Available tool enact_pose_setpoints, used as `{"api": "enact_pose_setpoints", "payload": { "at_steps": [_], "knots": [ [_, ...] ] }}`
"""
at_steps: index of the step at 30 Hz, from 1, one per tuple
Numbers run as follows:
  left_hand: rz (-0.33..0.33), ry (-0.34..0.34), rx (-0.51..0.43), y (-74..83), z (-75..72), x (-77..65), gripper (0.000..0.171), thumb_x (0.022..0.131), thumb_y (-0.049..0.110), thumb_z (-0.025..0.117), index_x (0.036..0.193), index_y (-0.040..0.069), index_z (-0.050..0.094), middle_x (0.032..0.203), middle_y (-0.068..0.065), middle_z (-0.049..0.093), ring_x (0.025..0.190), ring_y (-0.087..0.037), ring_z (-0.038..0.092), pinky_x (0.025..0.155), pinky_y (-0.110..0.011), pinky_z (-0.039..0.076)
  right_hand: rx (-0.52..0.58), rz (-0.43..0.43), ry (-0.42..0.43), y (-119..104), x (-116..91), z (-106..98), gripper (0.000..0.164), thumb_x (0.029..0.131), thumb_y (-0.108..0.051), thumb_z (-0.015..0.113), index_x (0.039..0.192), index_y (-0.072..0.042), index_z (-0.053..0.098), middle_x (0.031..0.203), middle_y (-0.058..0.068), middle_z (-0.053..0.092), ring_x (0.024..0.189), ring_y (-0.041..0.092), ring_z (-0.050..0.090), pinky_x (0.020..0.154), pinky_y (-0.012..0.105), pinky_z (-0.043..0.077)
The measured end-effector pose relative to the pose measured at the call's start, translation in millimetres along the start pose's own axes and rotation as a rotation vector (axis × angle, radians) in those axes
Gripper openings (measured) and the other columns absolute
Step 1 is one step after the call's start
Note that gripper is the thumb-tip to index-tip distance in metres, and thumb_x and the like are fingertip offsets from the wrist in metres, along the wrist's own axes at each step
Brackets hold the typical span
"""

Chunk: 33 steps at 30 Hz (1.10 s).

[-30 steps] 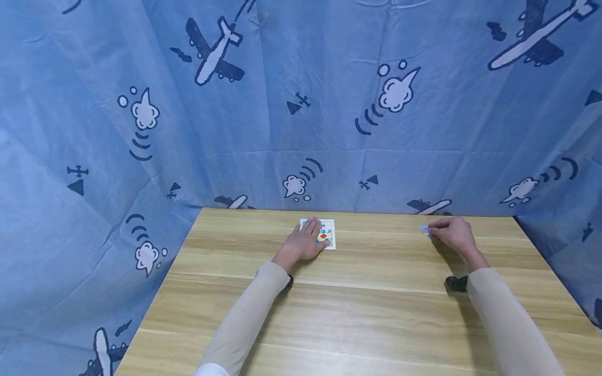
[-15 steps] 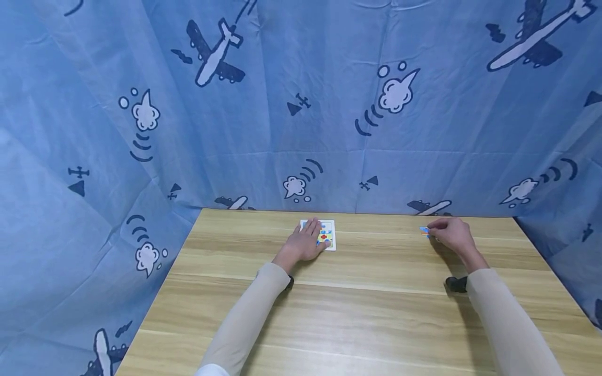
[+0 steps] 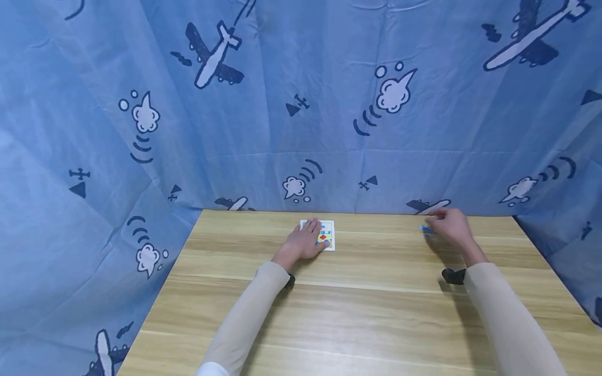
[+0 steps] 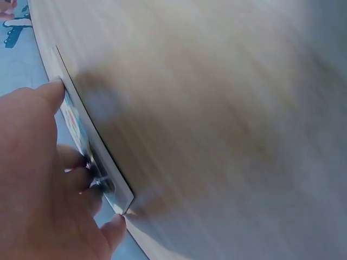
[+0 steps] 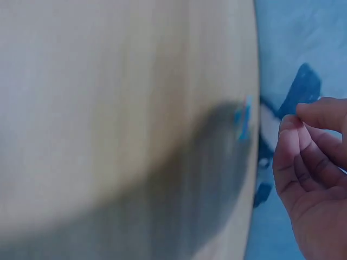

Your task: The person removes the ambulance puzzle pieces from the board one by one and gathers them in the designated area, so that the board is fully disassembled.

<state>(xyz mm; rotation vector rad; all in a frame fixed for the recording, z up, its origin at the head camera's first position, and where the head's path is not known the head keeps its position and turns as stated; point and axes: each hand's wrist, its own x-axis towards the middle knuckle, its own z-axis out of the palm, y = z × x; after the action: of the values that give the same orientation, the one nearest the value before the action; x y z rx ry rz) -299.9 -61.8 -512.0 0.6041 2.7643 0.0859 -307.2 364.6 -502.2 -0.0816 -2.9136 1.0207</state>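
Observation:
My left hand (image 3: pixel 303 244) rests with spread fingers on a white-bordered picture card (image 3: pixel 331 245) at the back middle of the table. The card shows blue, yellow and red shapes, partly covered by the fingers. In the left wrist view, the thumb and little finger lie at the near edge of the card (image 4: pixel 115 176), which looks like a thin board. Towards the back right, my right hand (image 3: pixel 452 225) hovers above small flat blue pieces (image 3: pixel 425 230) lying on the table. Its fingers are loosely curled, and nothing shows between the fingertips (image 5: pixel 289 123).
The wooden table (image 3: pixel 367 324) ends at a blue curtain (image 3: pixel 324 125) printed with airplanes, which also hangs along both sides. A dark wrist strap part (image 3: pixel 453 276) juts out at the right cuff.
My right hand has risen slightly off the small blue pieces, and its fingertips have parted a little. The pieces stay on the table. My left hand keeps its place on the card.

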Motion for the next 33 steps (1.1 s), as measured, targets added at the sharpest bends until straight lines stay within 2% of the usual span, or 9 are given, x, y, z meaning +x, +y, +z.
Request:
{"api": "enact_pose_setpoints", "payload": {
  "at_steps": [5,9,12,17,24,33],
  "knots": [
    [0.008,0.046,-0.008,-3.1,-1.7,2.0,0.080,0.111,0.058,0.033,0.169,0.006,0.015,0.179,-0.011,0.013,0.167,-0.025,0.013,0.137,-0.047,0.018,0.036,-0.078,-0.017,-29,4,5,0.040,0.105,-0.023,0.060,0.126,0.009,0.069,0.117,0.033,0.072,0.100,0.043,0.071,0.072,0.038,0.059],
    [0.008,0.068,0.013,-6.2,-4.8,1.0,0.080,0.111,0.058,0.032,0.169,0.004,0.017,0.178,-0.013,0.016,0.166,-0.027,0.017,0.136,-0.048,0.021,0.060,-0.108,-0.047,-54,9,14,0.036,0.105,-0.019,0.060,0.127,0.009,0.069,0.116,0.033,0.073,0.098,0.043,0.073,0.073,0.040,0.061],
    [-0.002,0.074,0.022,-9.9,-5.7,-1.9,0.081,0.111,0.059,0.033,0.168,0.004,0.019,0.177,-0.014,0.019,0.166,-0.029,0.019,0.135,-0.049,0.022,0.051,-0.137,-0.065,-73,14,23,0.034,0.105,-0.016,0.061,0.125,0.009,0.070,0.114,0.032,0.074,0.096,0.042,0.074,0.072,0.037,0.061],
    [-0.010,0.084,0.035,-17.0,-2.7,-5.4,0.084,0.109,0.063,0.033,0.168,0.005,0.021,0.177,-0.013,0.020,0.165,-0.032,0.021,0.135,-0.049,0.022,0.019,-0.206,-0.095,-102,19,39,0.030,0.102,-0.014,0.062,0.120,0.008,0.074,0.110,0.028,0.076,0.094,0.037,0.074,0.075,0.040,0.061],
    [-0.015,0.060,0.019,-22.6,0.3,-8.4,0.085,0.109,0.064,0.031,0.169,0.006,0.016,0.179,-0.011,0.014,0.167,-0.028,0.016,0.136,-0.048,0.019,-0.002,-0.312,-0.150,-135,22,65,0.024,0.098,-0.011,0.068,0.111,0.007,0.078,0.102,0.023,0.079,0.091,0.034,0.075,0.078,0.041,0.061],
    [-0.023,0.029,0.007,-25.3,0.5,-10.7,0.084,0.109,0.064,0.029,0.170,0.008,0.011,0.180,-0.009,0.008,0.167,-0.025,0.010,0.137,-0.047,0.017,0.006,-0.316,-0.252,-171,21,95,0.023,0.099,-0.013,0.069,0.112,0.003,0.078,0.105,0.020,0.079,0.094,0.029,0.074,0.082,0.041,0.062]
  ]
}}
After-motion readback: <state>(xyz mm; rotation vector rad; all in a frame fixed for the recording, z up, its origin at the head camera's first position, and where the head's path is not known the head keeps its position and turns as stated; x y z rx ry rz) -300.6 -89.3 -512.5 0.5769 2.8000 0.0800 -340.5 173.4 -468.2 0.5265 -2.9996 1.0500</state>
